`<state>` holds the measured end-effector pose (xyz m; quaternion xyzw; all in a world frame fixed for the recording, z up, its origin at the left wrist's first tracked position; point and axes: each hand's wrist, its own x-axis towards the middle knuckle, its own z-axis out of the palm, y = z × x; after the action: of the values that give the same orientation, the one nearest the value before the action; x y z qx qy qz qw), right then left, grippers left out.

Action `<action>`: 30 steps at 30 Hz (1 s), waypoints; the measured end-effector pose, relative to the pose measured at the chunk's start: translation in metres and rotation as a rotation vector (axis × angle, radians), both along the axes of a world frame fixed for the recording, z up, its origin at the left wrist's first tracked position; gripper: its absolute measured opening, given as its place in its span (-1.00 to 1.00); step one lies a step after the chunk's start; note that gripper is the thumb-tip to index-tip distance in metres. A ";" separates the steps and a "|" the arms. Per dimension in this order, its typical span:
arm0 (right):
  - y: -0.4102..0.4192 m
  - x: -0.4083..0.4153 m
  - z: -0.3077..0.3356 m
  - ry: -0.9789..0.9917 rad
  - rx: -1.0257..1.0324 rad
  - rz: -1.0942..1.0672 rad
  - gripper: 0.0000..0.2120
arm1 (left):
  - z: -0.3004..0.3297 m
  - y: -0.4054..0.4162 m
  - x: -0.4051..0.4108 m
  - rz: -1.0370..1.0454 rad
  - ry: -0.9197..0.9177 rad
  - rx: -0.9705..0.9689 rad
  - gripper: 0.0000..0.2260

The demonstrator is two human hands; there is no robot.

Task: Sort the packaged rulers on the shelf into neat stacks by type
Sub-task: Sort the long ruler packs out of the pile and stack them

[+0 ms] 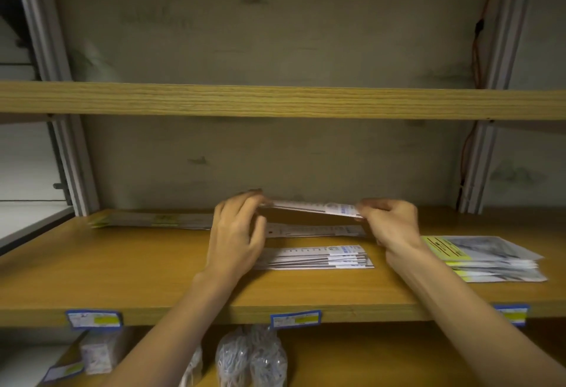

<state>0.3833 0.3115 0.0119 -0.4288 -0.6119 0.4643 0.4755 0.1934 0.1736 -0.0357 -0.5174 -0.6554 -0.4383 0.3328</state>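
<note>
Step in hand: carrying one packaged ruler [312, 208], held above shelf [122, 270] w/ both hands. Left hand [237, 233] pinches its 9 o'clock end, right hand [390, 222] grips 3 o'clock end. Matching stack [318, 257] lies at 6 o'clock of it. Next, prob.: lower square onto stack, edges aligned.

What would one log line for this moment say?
left hand: holds ruler pack's left end | right hand: pinches its right end | ruler pack: lifted over shelf | blue-label stack: below
</note>
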 end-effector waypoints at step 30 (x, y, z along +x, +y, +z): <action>0.010 0.019 -0.015 -0.688 0.515 -0.033 -0.89 | 0.013 0.005 -0.004 0.058 -0.066 -0.086 -0.86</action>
<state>0.4027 0.3220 -0.0033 -0.4356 -0.8238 0.1188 0.3427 0.1890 0.1789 -0.0229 -0.4975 -0.6989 -0.4165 0.3010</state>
